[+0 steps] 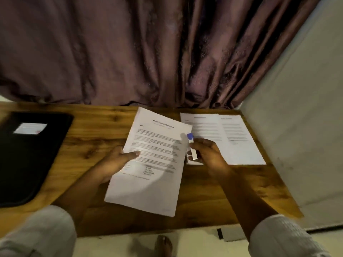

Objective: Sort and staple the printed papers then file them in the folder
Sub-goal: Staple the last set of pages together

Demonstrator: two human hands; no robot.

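Note:
My left hand [118,160] grips a set of printed papers [154,158] by its left edge, thumb on top, holding it tilted over the wooden table [96,132]. My right hand [206,153] holds a small white stapler with a blue tip [191,146] just off the papers' right edge. Two more printed sheets [226,138] lie side by side flat on the table at the right. A black folder [27,154] with a white label lies shut at the left.
A purple curtain [148,52] hangs behind the table. A pale wall or panel [297,117] borders the right side. Below the table's front edge, a bare foot [164,244] stands on the light floor.

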